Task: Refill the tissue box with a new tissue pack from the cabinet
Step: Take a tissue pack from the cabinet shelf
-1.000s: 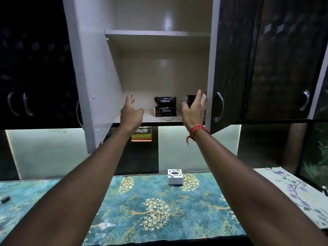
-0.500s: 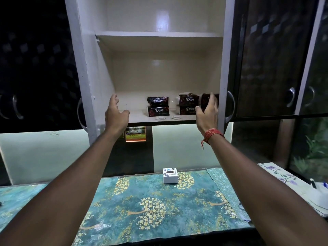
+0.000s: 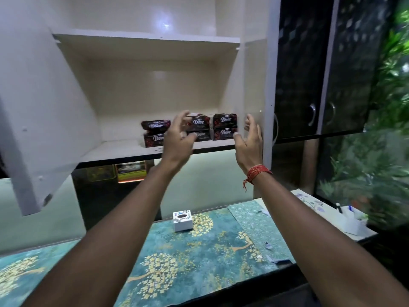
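Reaching both spread, empty hands toward stacked tissue packs.

Left hand and right hand flanking the packs, likely to lift one; tissue box far below, awaiting refill.

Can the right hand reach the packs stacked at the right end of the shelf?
Probably yes. The right hand is open just in front of the right packs, the cabinet door stands open, and nothing lies between them.

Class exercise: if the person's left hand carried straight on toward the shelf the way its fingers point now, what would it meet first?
Most likely the middle stack of dark Dove packs: the left hand, fingers spread and holding nothing, sits right in front of it. Depth is hard to judge from one view.
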